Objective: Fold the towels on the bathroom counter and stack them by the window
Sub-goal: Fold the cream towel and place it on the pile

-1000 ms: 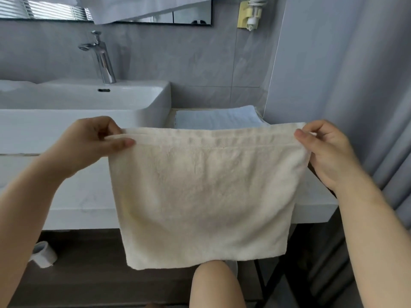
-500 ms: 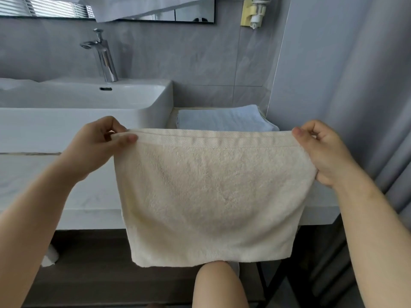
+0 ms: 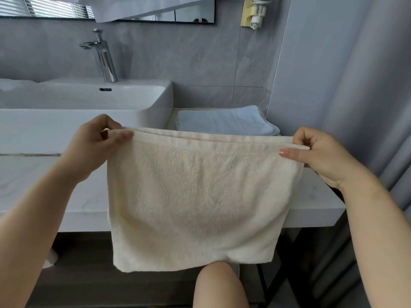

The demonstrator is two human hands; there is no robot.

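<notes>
In the head view, a person holds a cream towel (image 3: 195, 196) up in the air in front of the table (image 3: 315, 203). The left hand (image 3: 95, 147) pinches the upper left corner of the towel between the thumb and the curled fingers, so this grip is closed on the cloth. The right hand (image 3: 322, 156) pinches the upper right corner in the same way, with the thumb lying along the front of the hem. The upper edge is pulled straight between both hands, and it shows two layers together. The rest of the towel hangs down flat, and its lower edge reaches the person's knee (image 3: 219, 285) above the dark floor (image 3: 89, 274).

Behind the towel, a folded blue towel (image 3: 224, 122) lies on the far right part of the table, between the white sink (image 3: 89, 101) and a grey curtain (image 3: 355, 85). A metal tap (image 3: 104, 58) stands at the back of the sink. A mirror (image 3: 189, 14) hangs on the grey tiled wall above.
</notes>
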